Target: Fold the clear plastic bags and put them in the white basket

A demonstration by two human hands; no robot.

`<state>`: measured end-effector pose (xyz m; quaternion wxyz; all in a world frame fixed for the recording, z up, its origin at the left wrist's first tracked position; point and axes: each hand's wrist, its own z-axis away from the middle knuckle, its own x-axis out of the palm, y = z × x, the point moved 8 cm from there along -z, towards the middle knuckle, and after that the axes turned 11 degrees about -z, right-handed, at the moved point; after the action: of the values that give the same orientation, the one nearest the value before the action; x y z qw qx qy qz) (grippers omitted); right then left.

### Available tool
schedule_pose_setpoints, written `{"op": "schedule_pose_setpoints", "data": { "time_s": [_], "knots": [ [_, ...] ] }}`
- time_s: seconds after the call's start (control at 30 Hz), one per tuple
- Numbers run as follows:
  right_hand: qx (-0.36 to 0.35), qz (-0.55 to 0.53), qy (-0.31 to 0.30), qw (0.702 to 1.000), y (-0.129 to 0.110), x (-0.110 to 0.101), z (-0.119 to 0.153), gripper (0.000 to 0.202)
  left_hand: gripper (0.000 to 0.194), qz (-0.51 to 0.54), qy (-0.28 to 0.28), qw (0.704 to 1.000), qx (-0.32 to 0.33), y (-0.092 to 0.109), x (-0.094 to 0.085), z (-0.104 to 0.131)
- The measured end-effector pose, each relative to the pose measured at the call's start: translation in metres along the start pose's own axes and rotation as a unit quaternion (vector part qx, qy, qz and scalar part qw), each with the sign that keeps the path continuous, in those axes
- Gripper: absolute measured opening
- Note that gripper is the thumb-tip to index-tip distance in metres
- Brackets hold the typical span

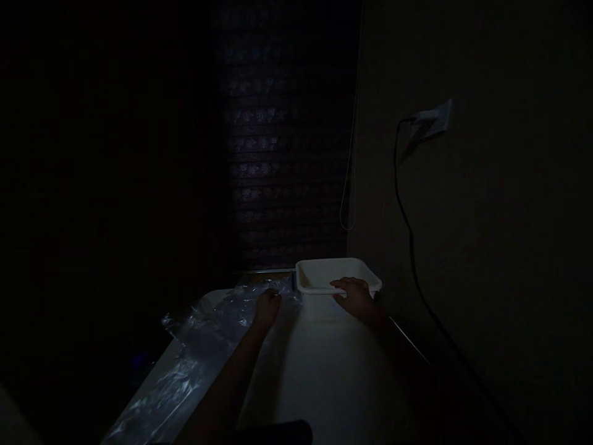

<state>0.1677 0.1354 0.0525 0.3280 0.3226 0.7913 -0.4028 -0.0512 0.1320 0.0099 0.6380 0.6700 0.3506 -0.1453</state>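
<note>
My left hand (pixel 269 307) is closed in a pinch at the edge of a crinkled clear plastic bag or sheet (pixel 199 346), which spreads over the left side of the white table. To its right, at the back of the table, stands a white rectangular tub (pixel 319 303) with a rounded rim. My right hand (pixel 356 298) lies over the tub's near right rim, its fingers stretched to the left and the thumb apart below them. Nothing shows in the right hand. What the tub holds is hidden in the dark.
The white table (pixel 324 377) runs up to a dark patterned blind (pixel 259 142) with a hanging cord loop (pixel 347 210). On the right wall a plug sits in a socket (pixel 433 120), and its black cable (pixel 411 241) trails down beside the table. A dark rounded object (pixel 282 431) shows at the bottom edge.
</note>
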Motion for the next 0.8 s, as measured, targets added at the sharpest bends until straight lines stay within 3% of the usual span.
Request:
{"op": "schedule_pose_setpoints", "data": {
  "time_s": [0.07,0.13,0.23,0.4,0.53,0.67,0.8],
  "knots": [
    [-0.015,-0.001,0.053,0.998,-0.007,-0.01,0.002,0.029,0.018,-0.186,0.002,0.978,0.099,0.005,-0.007,0.004],
    [-0.03,-0.002,0.094,0.995,-0.017,-0.02,0.006,0.027,0.021,-0.32,-0.019,0.933,0.162,0.006,-0.008,0.011],
    [-0.05,-0.008,0.093,0.994,-0.036,-0.02,0.013,0.027,0.021,-0.425,-0.052,0.885,0.181,0.0,-0.01,0.02],
    [-0.037,-0.023,-0.023,0.999,-0.05,0.021,0.03,0.033,0.024,-0.464,-0.076,0.859,0.204,-0.005,-0.009,0.032],
    [-0.022,-0.012,-0.089,0.996,-0.041,0.06,0.042,0.034,0.025,-0.494,-0.1,0.829,0.245,-0.007,0.009,0.045],
    [-0.016,-0.009,-0.087,0.996,-0.027,0.077,0.043,0.031,0.035,-0.48,-0.094,0.827,0.278,0.003,0.028,0.058],
    [0.003,0.001,-0.062,0.998,-0.016,0.075,0.037,0.031,0.023,-0.478,-0.101,0.834,0.255,0.011,0.04,0.061]
  ]
}}
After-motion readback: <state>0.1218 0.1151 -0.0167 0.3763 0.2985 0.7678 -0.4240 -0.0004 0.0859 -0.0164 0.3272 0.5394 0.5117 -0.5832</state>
